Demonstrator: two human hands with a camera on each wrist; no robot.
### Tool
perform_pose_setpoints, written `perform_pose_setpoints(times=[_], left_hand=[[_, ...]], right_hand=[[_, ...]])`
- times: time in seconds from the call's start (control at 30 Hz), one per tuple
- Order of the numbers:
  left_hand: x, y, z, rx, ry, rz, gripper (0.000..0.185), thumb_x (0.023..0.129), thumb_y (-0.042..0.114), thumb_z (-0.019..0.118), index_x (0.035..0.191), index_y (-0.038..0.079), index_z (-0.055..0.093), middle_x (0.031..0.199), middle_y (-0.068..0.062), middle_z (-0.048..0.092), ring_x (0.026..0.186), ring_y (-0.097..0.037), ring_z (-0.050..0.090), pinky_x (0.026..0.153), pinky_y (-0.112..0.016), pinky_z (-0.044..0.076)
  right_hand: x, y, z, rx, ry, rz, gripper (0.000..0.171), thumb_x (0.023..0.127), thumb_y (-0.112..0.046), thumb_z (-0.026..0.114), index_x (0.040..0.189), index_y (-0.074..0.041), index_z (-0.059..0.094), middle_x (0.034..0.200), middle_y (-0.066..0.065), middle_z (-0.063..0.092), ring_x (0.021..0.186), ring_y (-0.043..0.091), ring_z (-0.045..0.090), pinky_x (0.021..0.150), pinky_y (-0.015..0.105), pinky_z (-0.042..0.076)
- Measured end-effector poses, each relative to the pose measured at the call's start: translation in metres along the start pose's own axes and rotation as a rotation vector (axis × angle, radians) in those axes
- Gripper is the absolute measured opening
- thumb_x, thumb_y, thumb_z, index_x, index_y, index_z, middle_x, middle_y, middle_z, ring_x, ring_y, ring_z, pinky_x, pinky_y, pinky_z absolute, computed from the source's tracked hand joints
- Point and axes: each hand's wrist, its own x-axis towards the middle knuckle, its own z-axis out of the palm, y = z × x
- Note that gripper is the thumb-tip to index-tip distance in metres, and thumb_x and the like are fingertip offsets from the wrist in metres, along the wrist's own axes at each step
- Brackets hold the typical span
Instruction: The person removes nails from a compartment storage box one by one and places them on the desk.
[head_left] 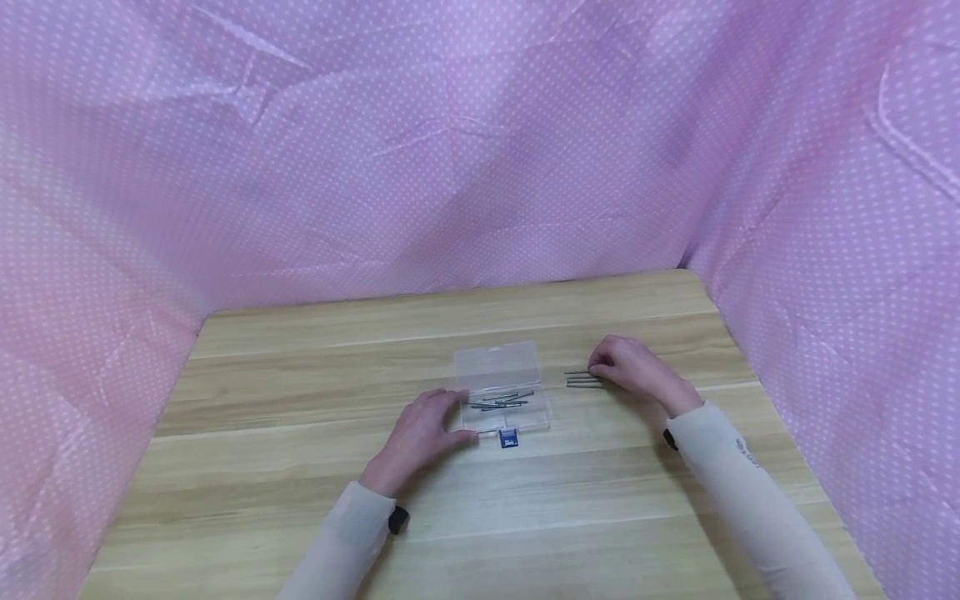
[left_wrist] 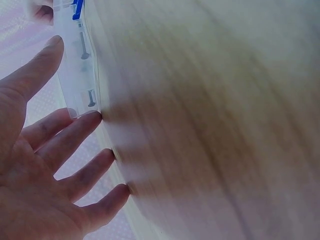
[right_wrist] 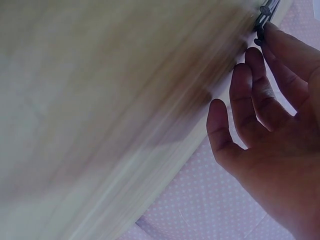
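A clear plastic box (head_left: 546,414) lies with its lid (head_left: 497,367) folded back, and several grey nails (head_left: 501,404) lie loosely across its inside. My left hand (head_left: 420,432) spans the box's left end, thumb at the front wall and index finger towards the back corner; its other fingertips rest on the table in the left wrist view. To the right of the box, my right hand (head_left: 633,367) pinches a nail (right_wrist: 258,42) near its head between thumb and index finger. Several more nails (head_left: 583,383) lie side by side there, their heads partly hidden by the fingers.
A blue latch or tag (head_left: 508,437) sticks out from the box's front. Everything lies on a wood-grain table (head_left: 300,433), enclosed at the back and sides by pink dotted cloth (head_left: 450,167).
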Motion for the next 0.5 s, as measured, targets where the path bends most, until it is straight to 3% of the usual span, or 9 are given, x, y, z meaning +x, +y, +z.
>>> perform_pose_setpoints(times=[0.3,0.5], left_hand=[[0.0012,-0.0003,0.0012,-0.001,-0.011,-0.012,0.073,0.082,0.044,0.087,0.143,0.012,0.062,0.143,-0.013,0.061,0.138,-0.038,0.049,0.116,-0.057,0.038],[0.0024,-0.0019,0.0009,0.002,-0.008,-0.001,0.073,0.082,0.044,0.087,0.142,0.011,0.062,0.142,-0.013,0.062,0.137,-0.038,0.051,0.115,-0.056,0.040]], right_hand=[[-0.0001,0.0013,0.0024,0.008,0.007,0.014,0.006,0.095,-0.012,0.074,0.094,-0.007,0.077,0.093,0.004,0.072,0.092,0.026,0.067,0.087,0.050,0.056],[-0.0050,-0.0027,0.0005,0.076,0.103,0.065,0.009,0.096,-0.013,0.073,0.099,-0.006,0.078,0.099,0.009,0.073,0.097,0.031,0.068,0.092,0.054,0.055]])
